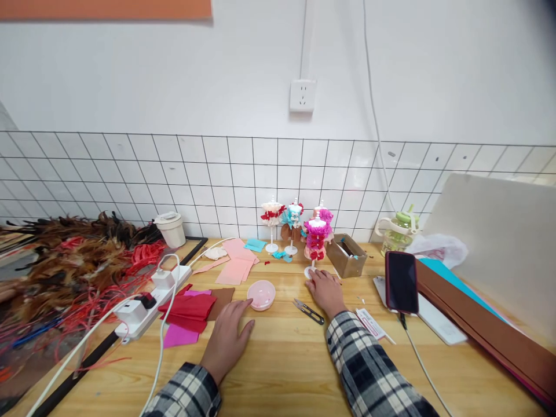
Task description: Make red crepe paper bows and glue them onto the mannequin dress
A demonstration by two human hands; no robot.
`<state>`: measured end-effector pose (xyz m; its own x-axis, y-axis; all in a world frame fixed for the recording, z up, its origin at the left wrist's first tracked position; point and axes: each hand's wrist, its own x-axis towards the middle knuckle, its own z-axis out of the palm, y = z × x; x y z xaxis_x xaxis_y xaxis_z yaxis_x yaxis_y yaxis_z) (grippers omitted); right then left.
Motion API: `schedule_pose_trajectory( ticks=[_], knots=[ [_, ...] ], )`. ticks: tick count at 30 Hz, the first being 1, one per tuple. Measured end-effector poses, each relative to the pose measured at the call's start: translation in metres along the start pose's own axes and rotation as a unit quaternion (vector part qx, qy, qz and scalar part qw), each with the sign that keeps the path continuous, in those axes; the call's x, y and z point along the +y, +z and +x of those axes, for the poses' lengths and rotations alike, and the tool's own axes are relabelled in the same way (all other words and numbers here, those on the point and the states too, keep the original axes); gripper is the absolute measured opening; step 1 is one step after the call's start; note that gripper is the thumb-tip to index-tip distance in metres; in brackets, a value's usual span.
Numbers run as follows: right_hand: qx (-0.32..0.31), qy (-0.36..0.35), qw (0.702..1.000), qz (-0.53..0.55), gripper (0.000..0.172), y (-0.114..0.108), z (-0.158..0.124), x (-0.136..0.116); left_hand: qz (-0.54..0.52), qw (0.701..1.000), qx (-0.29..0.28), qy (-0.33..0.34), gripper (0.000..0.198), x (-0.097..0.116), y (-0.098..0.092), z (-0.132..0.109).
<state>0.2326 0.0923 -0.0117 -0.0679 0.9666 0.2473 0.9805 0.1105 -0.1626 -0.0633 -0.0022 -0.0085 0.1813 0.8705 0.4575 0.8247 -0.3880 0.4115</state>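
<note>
My left hand point(229, 336) lies over the table with its thumb apart from the fingers, and its fingertips reach the rim of a small pink bowl point(261, 295). My right hand point(326, 291) has its thumb and fingertips at the round white base of a miniature dress form point(317, 238) dressed in magenta and red ruffles. Behind it stand more small dress forms: one in cream and red point(272, 215), one in light blue and brown point(292, 219), and one in pink point(324, 215), partly hidden. Black-handled thread snips point(309, 311) lie between my hands.
Red crepe paper point(191, 307), pink paper pieces point(237, 260) and a white power strip point(147, 313) lie left, beside brown feathers point(87, 249). Rightward are a brown box point(347, 258), a propped phone point(401, 282), a green-lidded jug point(397, 231) and long brown paper point(478, 315).
</note>
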Motion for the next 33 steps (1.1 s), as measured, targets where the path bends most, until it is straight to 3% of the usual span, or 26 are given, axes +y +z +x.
schedule_pose_trajectory(
  ticks=[8,14,17,21,25,30,33],
  knots=[
    [0.024,-0.012,1.000,0.010,0.039,-0.002,-0.007,-0.032,0.002,1.000,-0.009,0.009,0.036,-0.001,0.003,0.001],
    [0.059,0.168,0.983,0.036,0.037,-0.010,0.020,-0.016,0.006,0.999,0.000,0.039,0.032,-0.007,0.013,0.001],
    [0.024,0.190,0.980,0.049,0.041,-0.003,0.038,-0.014,0.003,0.998,0.000,0.062,0.029,-0.010,0.016,0.001],
    [0.006,0.167,0.984,0.055,0.036,0.004,0.047,-0.022,-0.009,0.997,0.001,0.079,0.026,-0.008,0.011,0.001],
    [0.039,0.094,0.992,0.068,0.039,-0.010,0.037,-0.040,-0.015,0.996,0.015,0.088,0.024,0.012,0.006,0.017],
    [0.023,-0.005,0.970,0.241,0.046,-0.033,0.006,-0.070,0.005,0.996,0.068,0.051,0.048,0.052,0.009,0.043],
    [0.005,-0.004,0.947,0.322,0.050,-0.029,-0.016,-0.074,0.003,0.994,0.080,0.078,0.040,0.065,0.013,0.040]
  ],
)
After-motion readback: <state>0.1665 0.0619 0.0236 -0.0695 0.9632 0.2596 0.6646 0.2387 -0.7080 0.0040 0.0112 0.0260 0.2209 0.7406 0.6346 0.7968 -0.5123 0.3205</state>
